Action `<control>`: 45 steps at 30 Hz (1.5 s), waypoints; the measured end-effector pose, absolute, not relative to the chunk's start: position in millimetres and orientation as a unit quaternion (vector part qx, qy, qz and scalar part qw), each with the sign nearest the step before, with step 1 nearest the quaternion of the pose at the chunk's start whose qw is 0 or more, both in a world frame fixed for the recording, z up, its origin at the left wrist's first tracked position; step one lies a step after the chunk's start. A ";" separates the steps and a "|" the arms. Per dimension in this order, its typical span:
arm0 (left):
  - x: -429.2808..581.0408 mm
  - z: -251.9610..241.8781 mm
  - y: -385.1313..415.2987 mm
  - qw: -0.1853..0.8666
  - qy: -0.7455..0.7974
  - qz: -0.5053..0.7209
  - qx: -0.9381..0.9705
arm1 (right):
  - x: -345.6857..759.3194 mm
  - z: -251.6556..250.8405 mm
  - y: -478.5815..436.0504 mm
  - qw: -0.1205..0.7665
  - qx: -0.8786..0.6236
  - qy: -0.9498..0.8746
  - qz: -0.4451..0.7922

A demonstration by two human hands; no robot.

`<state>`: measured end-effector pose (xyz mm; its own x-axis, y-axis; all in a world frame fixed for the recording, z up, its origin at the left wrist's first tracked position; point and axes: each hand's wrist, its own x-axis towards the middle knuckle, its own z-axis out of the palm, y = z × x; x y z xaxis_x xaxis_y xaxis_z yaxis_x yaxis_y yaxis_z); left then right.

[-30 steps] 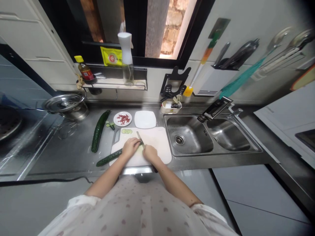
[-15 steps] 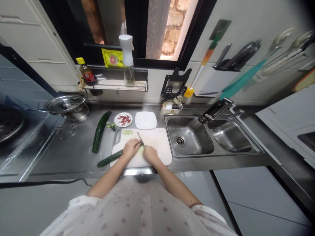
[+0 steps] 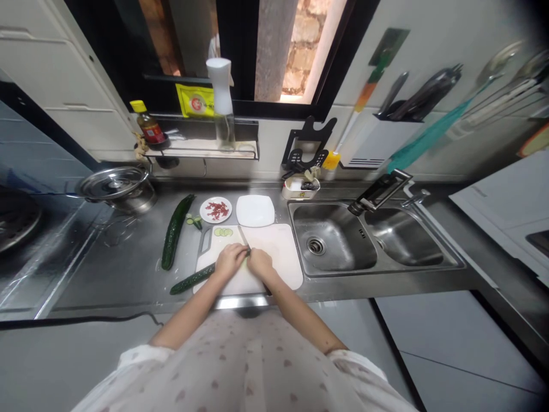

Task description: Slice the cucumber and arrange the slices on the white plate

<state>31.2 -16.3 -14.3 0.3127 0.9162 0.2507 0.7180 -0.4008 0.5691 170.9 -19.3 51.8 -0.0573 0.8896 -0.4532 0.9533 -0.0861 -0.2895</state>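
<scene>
My left hand (image 3: pixel 230 260) presses a dark green cucumber (image 3: pixel 193 279) onto the white cutting board (image 3: pixel 285 246); its far end sticks out past the board's left edge. Closed round a knife handle, my right hand (image 3: pixel 259 264) holds the knife (image 3: pixel 243 236) with its blade pointing away, right beside the left fingertips. The handle and the cut end are mostly covered by my fingers. Several thin cucumber slices (image 3: pixel 223 232) lie near the board's top left. A second, whole cucumber (image 3: pixel 175 234) rests on the steel counter to the left, with small cucumber pieces (image 3: pixel 195 221) near it.
Behind the board stand a plate of chopped red bits (image 3: pixel 205 213) and a white square plate (image 3: pixel 255 210). A double steel sink (image 3: pixel 338 243) with a faucet (image 3: pixel 377 193) is at the right. A lidded pot (image 3: pixel 118 186) stands at the left, a bottle shelf (image 3: pixel 201 150) above.
The knife and my right hand have shifted slightly against the left fingertips. Both hands stay on the board, and the view has tilted a little.
</scene>
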 end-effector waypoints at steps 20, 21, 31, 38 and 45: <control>32.3 -17.8 -18.0 0.177 0.519 0.289 0.785 | 181.7 59.0 -41.7 0.095 0.677 0.675 -0.277; 32.3 -17.9 -17.9 0.177 0.520 0.289 0.784 | 182.9 59.3 -44.4 0.096 0.676 0.675 -0.278; 31.7 -18.5 -16.9 0.176 0.524 0.289 0.781 | 196.3 54.5 -70.7 0.099 0.677 0.675 -0.275; 31.6 -16.8 -18.0 0.183 0.531 0.287 0.776 | 203.0 48.9 -83.4 0.104 0.676 0.678 -0.271; 31.2 -18.7 -17.3 0.185 0.533 0.282 0.776 | 196.5 51.5 -69.8 0.094 0.679 0.674 -0.275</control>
